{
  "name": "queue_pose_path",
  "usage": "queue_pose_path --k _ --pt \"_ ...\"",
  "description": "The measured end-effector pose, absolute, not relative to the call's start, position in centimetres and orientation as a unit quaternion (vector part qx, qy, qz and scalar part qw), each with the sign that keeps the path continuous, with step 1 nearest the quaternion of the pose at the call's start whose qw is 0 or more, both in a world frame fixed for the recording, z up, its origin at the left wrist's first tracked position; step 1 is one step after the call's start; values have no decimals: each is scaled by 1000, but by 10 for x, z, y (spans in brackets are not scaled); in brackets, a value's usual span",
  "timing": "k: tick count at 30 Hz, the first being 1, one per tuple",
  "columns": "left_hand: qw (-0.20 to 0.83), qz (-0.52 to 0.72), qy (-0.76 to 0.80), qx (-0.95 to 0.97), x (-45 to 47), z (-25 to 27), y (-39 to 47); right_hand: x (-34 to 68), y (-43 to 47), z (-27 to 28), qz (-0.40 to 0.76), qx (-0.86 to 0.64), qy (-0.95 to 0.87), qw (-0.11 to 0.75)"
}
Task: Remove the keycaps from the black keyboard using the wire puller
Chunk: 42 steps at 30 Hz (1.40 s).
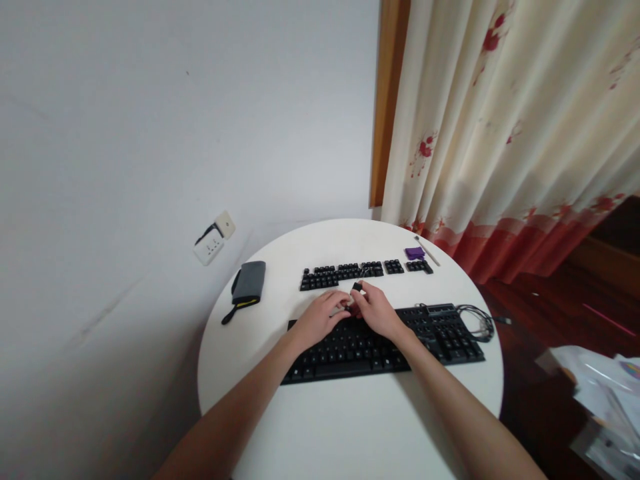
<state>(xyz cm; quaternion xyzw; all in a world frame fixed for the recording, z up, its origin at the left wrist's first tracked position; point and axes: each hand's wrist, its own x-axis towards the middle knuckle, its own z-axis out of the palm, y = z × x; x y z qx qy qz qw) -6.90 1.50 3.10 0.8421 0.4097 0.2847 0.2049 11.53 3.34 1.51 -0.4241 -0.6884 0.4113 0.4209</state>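
Observation:
A black keyboard [350,355] lies across the round table, partly hidden under my hands. Over its back edge, my right hand [374,308] is closed on what looks like a keycap puller [357,287], with a black handle and thin wires pointing away from me. My left hand [324,317] is curled beside it, thumb and fingers pinched together close to the right fingertips. A small dark bit shows between the two hands, too small to name. Beyond them, loose black keycaps [320,280] stand grouped in rows.
On the white table [350,433], a grey pouch [250,281] lies at left. At the back right are a purple cloth [415,253] and a thin brush [428,251]. The keyboard's coiled cable [480,323] reaches the right edge. A wall socket [209,247] is at left, a curtain [500,133] behind.

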Motion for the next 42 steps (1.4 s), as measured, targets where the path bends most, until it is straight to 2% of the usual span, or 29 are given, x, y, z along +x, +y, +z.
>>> queue_pose_path --k 14,19,24,29,37,42 --pt "9 275 381 883 -68 29 17 114 39 6 415 -406 -671 461" --pt "2 275 377 884 -68 32 15 113 39 6 410 -411 -664 471" --pt "41 324 372 869 -68 29 16 112 40 9 443 -425 -625 482" --pt "35 379 448 809 -77 24 41 120 47 12 448 -470 -562 512" --pt "33 190 528 827 -65 8 85 130 58 10 439 -485 -519 551" --pt "32 174 541 822 -64 -1 88 131 59 11 438 -481 -521 552"
